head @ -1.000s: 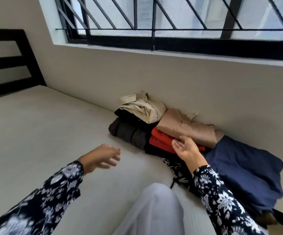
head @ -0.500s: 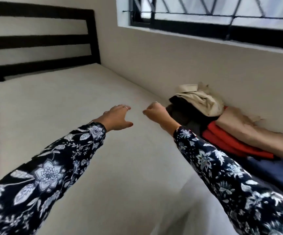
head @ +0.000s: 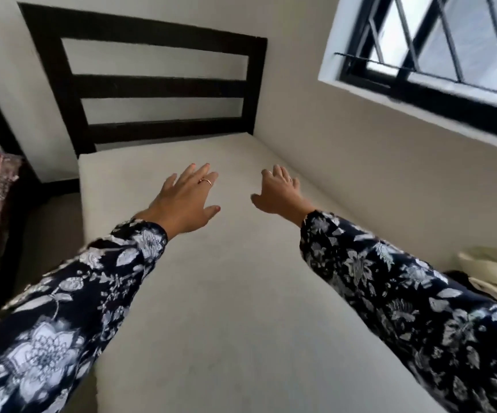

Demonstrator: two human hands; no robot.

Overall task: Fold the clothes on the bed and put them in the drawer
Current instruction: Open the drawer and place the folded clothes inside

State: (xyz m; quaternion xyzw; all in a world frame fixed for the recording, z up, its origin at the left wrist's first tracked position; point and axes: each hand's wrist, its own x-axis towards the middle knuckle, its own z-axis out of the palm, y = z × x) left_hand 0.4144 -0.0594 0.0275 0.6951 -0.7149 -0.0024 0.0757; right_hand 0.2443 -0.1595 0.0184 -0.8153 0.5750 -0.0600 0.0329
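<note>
Now my two hands, left hand (head: 184, 201) and right hand (head: 280, 192), reach out spread and empty over the bed (head: 226, 293); clothes (head: 491, 272) sit at its near right edge, by the wall.

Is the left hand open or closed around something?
Open. The left hand has its fingers spread straight above the bare cream mattress and holds nothing.

Matt cloth bed (head: 229, 293), dark wooden headboard (head: 158, 84)
</note>
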